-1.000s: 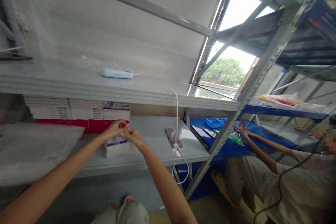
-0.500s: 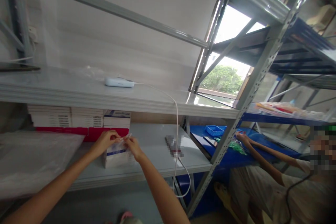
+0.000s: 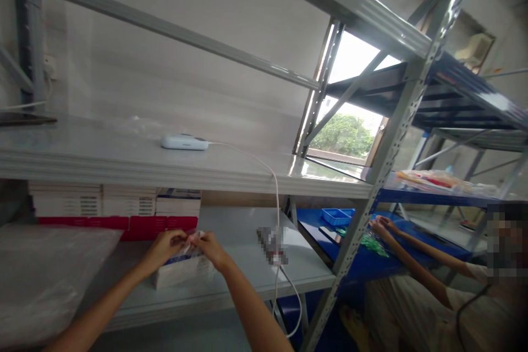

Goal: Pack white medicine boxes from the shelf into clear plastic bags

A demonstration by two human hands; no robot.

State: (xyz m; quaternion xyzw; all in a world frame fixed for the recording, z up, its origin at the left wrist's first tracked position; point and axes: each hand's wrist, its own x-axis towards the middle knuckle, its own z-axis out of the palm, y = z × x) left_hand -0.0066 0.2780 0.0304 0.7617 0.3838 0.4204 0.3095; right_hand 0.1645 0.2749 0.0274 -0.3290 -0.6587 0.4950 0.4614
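My left hand (image 3: 170,246) and my right hand (image 3: 211,247) meet over the lower grey shelf, fingers pinched closed on a thin clear plastic bag (image 3: 193,238). Just below and behind the fingers stands a small white box (image 3: 177,276) with a blue stripe. Plastic appears to lie around part of this box, but how far is hard to tell. Behind my hands are white boxes (image 3: 68,203) in stacks with a red strip (image 3: 146,225) along their lower front. To the left of my forearm lies a pile of clear plastic (image 3: 45,275).
On the upper shelf (image 3: 231,168) lies a white device (image 3: 185,143), its white cable (image 3: 277,198) hanging past the front edge. A blurred-out object (image 3: 271,246) rests right of my hands. Beyond the perforated post (image 3: 383,159), another person's hands (image 3: 380,225) work at a blue table.
The view has tilted up, so shelves and boxes sit lower in the picture. Both hands stay together on the plastic, with a slight shift of the fingers.
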